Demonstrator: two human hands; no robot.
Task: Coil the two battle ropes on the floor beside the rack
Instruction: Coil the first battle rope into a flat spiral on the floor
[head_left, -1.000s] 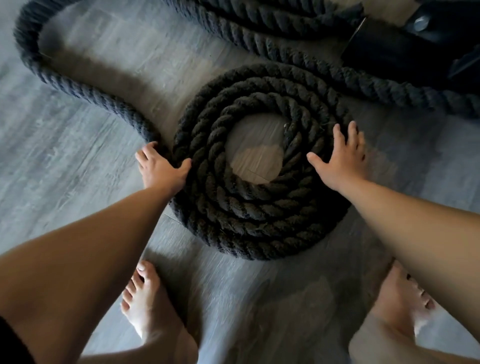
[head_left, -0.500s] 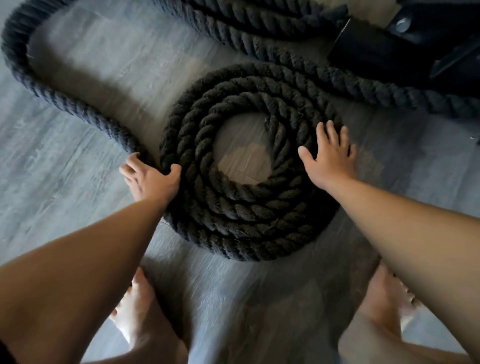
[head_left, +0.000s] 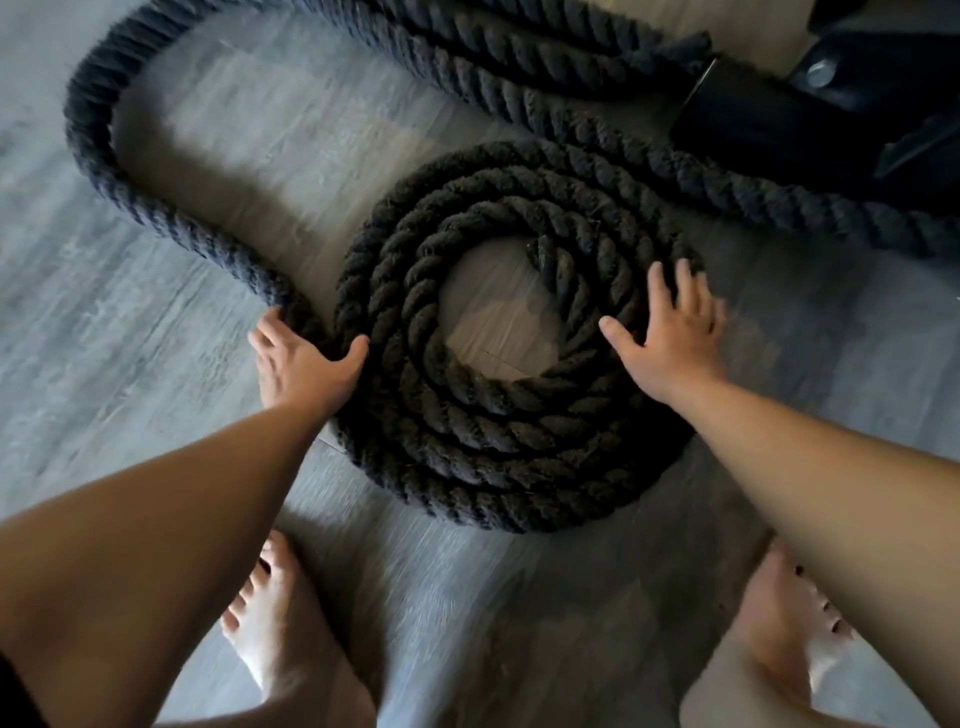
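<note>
Battle rope coil (head_left: 467, 436): dark twisted rope, wound flat in several close turns on the grey plank floor (head_left: 130, 395). It lay mid-frame, just in front of the person's feet and near the rack base. Its inner end (head_left: 550, 260) pointed into the open middle, where bare floor showed.

Loose run (head_left: 171, 223): the same rope left the coil's outer turn on the left. It swept away across the floor in a wide bend toward the top edge.

Far strands (head_left: 727, 192): more thick dark rope lay slantwise beyond the coil, passing just beside its far rim and out at the right edge. Whether these belonged to the second rope could not be told.

Rack base (head_left: 769, 119): black and blocky at upper right, resting on the floor with the far strands against it.

Left hand (head_left: 301, 364): low at the coil's left side. The fingers curled over the loose run where it met the coil, and the thumb pressed the outer turn, so the strand was held between them.

Right hand (head_left: 675, 332): slightly blurred, lying flat on the coil's right side. The fingers were straight and spread, the thumb pointed inward, and nothing was grasped.

Left foot (head_left: 280, 623) and right foot (head_left: 779, 618): both bare and planted on the floor, one on each side below the coil.
</note>
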